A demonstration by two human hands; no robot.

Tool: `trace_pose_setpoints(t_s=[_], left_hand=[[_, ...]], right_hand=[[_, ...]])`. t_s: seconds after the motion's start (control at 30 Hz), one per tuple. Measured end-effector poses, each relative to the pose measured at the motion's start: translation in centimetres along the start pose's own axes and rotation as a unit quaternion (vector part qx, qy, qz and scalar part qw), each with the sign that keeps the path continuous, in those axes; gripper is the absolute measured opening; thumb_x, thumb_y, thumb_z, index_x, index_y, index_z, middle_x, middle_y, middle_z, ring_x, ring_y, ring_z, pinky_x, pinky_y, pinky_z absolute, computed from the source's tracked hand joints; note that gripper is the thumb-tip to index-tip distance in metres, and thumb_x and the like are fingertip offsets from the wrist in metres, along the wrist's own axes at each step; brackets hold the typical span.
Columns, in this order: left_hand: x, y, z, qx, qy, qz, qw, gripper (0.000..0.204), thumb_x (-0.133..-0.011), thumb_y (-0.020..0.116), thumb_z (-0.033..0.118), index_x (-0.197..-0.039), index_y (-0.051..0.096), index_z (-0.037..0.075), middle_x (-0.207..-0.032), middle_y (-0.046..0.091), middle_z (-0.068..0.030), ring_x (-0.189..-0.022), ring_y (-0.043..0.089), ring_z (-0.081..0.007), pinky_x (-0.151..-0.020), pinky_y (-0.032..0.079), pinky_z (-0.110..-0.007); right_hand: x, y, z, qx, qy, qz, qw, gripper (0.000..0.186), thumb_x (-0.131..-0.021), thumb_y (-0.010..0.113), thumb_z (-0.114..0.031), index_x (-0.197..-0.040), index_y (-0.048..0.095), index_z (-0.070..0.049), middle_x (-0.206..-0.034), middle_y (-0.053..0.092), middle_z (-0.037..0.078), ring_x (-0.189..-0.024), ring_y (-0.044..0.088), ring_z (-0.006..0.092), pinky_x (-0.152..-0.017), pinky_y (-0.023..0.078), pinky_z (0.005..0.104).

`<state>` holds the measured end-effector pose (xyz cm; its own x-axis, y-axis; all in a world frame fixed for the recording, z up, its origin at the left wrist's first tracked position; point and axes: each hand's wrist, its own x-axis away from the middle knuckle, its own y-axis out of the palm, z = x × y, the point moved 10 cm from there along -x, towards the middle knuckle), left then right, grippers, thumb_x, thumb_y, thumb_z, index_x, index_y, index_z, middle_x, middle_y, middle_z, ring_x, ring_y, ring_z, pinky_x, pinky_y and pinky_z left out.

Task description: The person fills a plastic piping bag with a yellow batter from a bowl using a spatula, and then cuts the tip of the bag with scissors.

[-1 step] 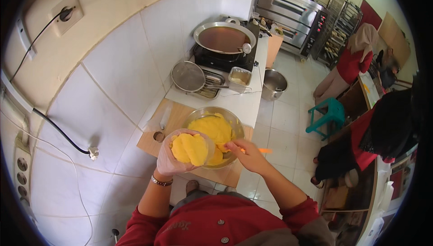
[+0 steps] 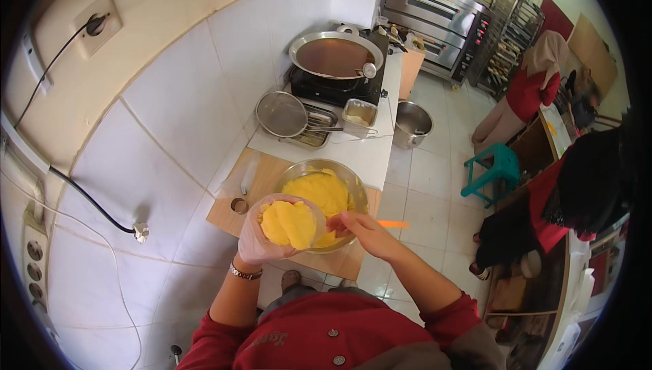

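Two hands are at work over a metal bowl (image 2: 360, 192), which stands on a wooden tabletop (image 2: 221, 218) and holds yellow dough (image 2: 319, 190). The left hand (image 2: 263, 250) is curled from below around a clear plastic bag (image 2: 250, 235), with the film folded down over the fingers and a thick yellow lump (image 2: 288, 225) sitting in its mouth. The right hand (image 2: 365, 233) has its fingers pressed together around an orange tool (image 2: 394, 224); the handle sticks out on the right, while the working end is too hidden to make out.

The dough looks soft, sticky and dense, so the filled bag would likely be limp and fairly weighty, sagging wherever it is not propped. The film is probably thin and slippery; best to cup it under the bulge and keep the folded edge over the fingers, as a hard pinch could squash it. The tool should be light, and is best held by its dry handle.

The bag's lump lies right in the cup of the left hand, in front of the bowl's near left side. The right hand is just to the right of the bag, near the bowl's right rim.
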<state>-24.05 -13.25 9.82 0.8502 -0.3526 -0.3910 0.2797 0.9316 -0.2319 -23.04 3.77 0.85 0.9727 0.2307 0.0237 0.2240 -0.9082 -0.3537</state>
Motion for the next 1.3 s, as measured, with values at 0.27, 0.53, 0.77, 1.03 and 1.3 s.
trace_pose_setpoints(t_s=[0.27,0.53,0.77,1.03,1.3], left_hand=[[-1.0,3.5,-2.7,-0.026,-0.083,-0.055,0.995,0.053,-0.056,0.082,0.017,-0.102,0.057,0.004,-0.095,0.063,-0.0069,-0.088,0.06,-0.0154,-0.08,0.048,-0.029],[-2.1,4.3,-4.2,0.045,-0.022,-0.051,0.997,0.052,-0.056,0.082,0.02,-0.099,0.059,0.003,-0.093,0.064,-0.0078,-0.086,0.061,-0.0149,-0.078,0.049,-0.029],[-3.5,2.0,8.1,-0.089,0.196,-0.025,0.976,0.049,-0.057,0.081,0.025,-0.097,0.061,0.007,-0.093,0.064,-0.0094,-0.085,0.063,-0.0258,-0.078,0.049,-0.033],[-5.1,2.2,6.2,-0.168,0.216,-0.085,0.958,0.055,-0.062,0.076,0.03,-0.106,0.059,0.003,-0.106,0.061,-0.0139,-0.099,0.057,-0.0313,-0.088,0.044,-0.038],[-4.0,2.3,2.3,-0.182,0.174,-0.071,0.965,0.04,-0.079,0.066,0.02,-0.114,0.059,0.003,-0.117,0.058,-0.0129,-0.103,0.056,-0.0285,-0.091,0.042,-0.036]], right_hand=[[0.3,4.3,1.6,-0.576,0.213,-0.01,0.789,0.024,-0.094,0.046,-0.029,-0.081,0.053,-0.01,-0.078,0.054,0.0,-0.07,0.047,0.0104,-0.068,0.04,0.0246],[-1.5,-0.9,-1.0,-0.441,0.103,0.077,0.888,0.023,-0.09,0.054,-0.025,-0.072,0.052,-0.011,-0.066,0.051,-0.002,-0.061,0.046,0.0079,-0.06,0.037,0.0216],[-0.5,-4.1,-10.5,-0.378,0.01,0.039,0.925,0.024,-0.089,0.058,-0.025,-0.071,0.052,-0.01,-0.062,0.048,-0.005,-0.055,0.043,0.0045,-0.053,0.035,0.0188],[-2.7,-3.1,-12.4,-0.335,-0.001,-0.002,0.942,0.024,-0.088,0.06,-0.028,-0.078,0.058,-0.006,-0.062,0.051,-0.003,-0.053,0.042,0.0041,-0.052,0.036,0.0181],[-3.1,-4.2,-12.6,-0.377,0.007,-0.012,0.926,0.021,-0.088,0.06,-0.023,-0.082,0.059,-0.003,-0.06,0.056,0.001,-0.053,0.049,0.0057,-0.051,0.044,0.0214]])
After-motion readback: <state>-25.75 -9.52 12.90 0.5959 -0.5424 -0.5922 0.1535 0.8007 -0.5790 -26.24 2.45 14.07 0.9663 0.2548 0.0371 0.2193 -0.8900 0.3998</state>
